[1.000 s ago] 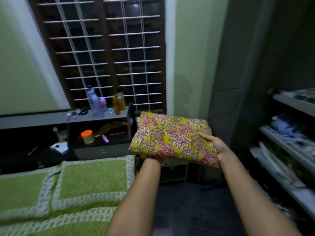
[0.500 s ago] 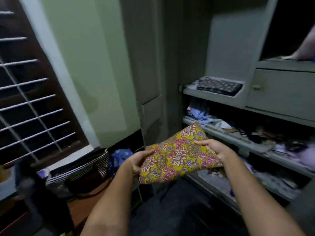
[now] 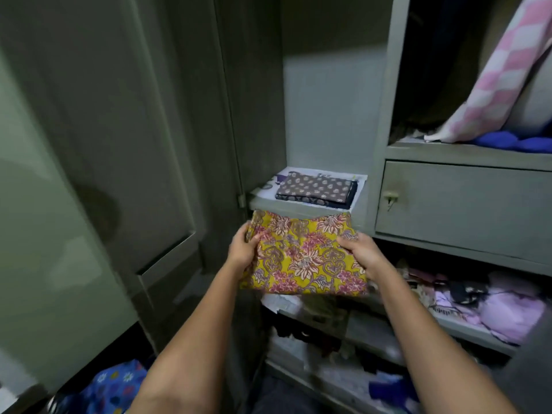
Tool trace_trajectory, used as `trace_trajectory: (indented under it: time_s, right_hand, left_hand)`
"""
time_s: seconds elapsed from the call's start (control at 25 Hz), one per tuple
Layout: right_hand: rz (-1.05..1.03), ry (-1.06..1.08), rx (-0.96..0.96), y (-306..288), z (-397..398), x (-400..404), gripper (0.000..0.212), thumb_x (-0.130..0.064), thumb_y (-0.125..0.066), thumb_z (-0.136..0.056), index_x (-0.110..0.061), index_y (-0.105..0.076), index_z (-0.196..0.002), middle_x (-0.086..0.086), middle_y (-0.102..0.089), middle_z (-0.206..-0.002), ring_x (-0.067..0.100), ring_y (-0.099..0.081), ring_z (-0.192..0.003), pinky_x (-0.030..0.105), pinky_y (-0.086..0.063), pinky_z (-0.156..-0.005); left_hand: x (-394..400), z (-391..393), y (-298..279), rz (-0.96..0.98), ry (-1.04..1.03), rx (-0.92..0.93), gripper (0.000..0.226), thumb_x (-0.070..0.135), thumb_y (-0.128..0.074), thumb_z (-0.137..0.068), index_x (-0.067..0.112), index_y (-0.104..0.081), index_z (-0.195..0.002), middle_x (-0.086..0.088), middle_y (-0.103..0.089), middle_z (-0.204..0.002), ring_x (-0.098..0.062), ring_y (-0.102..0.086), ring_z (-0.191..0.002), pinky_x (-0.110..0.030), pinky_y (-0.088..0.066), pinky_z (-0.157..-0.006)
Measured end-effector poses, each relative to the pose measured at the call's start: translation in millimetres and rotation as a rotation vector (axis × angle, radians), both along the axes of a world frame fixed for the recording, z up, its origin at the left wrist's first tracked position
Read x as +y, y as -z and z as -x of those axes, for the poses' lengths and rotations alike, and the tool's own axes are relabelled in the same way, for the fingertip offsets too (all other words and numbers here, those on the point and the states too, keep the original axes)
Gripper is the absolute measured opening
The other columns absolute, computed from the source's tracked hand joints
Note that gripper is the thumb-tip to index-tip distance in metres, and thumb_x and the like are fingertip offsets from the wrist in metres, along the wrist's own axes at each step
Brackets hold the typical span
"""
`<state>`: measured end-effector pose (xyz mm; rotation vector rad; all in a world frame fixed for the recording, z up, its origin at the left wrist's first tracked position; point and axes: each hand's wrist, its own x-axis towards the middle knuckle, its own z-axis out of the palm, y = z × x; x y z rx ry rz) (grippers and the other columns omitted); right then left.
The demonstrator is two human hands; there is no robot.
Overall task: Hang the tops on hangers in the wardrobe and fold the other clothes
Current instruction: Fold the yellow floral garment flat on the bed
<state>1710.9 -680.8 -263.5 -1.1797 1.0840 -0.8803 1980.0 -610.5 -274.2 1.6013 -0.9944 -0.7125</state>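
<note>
Yellow cloth: folded, flowered; I hold it level just below the shelf edge.
Left hand: fingers curled round its left edge.
Right hand: gripping its right side.
Risk: front edge may catch the shelf lip and unfold.
Room: bare strip left of the brown cloth; walls close either side.

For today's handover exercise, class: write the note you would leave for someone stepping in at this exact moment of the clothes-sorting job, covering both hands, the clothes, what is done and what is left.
Left hand: grips the left edge of the folded yellow floral cloth.
Right hand: grips its right edge, thumb on top.
The cloth is held level in front of the wardrobe, just below the small shelf, not yet set down.
On that shelf lies a folded brown patterned garment on a paper liner.
Done: this cloth is folded.
Left: place it, probably on or beside the brown garment. The lower shelves hold loose lilac clothes, seemingly unfolded.
</note>
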Motion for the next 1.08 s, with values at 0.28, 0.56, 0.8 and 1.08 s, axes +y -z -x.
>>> trace_trajectory:
  time_s: [0.28,0.56,0.8,1.08]
  right_hand:
    - [0.311,0.242,0.166,-37,-54,-151,0.059,-0.019,-0.059,-0.093,-0.026,-0.033,-0.145,0.004,-0.053,-0.136,0.030,-0.054,-0.120,0.050,-0.047,-0.098]
    - [0.329,0.508,0.253,-51,-76,-305,0.059,-0.017,-0.059,-0.093,-0.022,-0.033,-0.146,0.008,-0.054,-0.135,0.030,-0.056,-0.115,0.038,-0.049,-0.093]
    - [0.385,0.585,1.050,-32,-95,-355,0.052,-0.024,-0.050,-0.096,-0.014,-0.033,-0.144,0.012,-0.037,-0.146,0.032,-0.036,-0.133,0.040,-0.030,-0.109]
    - [0.358,0.049,1.302,12,-136,-371,0.054,-0.038,-0.017,-0.104,-0.017,-0.008,-0.154,0.001,0.001,-0.161,0.023,0.005,-0.148,0.045,0.004,-0.118]
  left_hand:
    - [-162,-31,-72,0.098,-0.020,-0.260,0.044,0.017,-0.043,-0.100,0.020,-0.039,-0.144,-0.007,-0.050,-0.141,-0.027,-0.045,-0.129,-0.035,-0.034,-0.107]
    - [-352,-55,-86,0.127,0.136,-0.239,0.044,0.015,-0.037,-0.101,0.022,-0.036,-0.145,-0.009,-0.049,-0.141,-0.030,-0.045,-0.130,-0.041,-0.036,-0.108]
    - [-419,-18,-62,0.129,0.030,-0.857,0.049,0.030,-0.044,-0.098,0.017,-0.036,-0.145,-0.005,-0.045,-0.145,-0.021,-0.038,-0.135,-0.039,-0.013,-0.116]
    - [-449,7,-5,-0.264,0.655,-1.072,0.060,0.048,-0.014,-0.102,0.020,0.000,-0.153,0.000,0.006,-0.160,-0.023,0.009,-0.147,-0.044,0.010,-0.116]
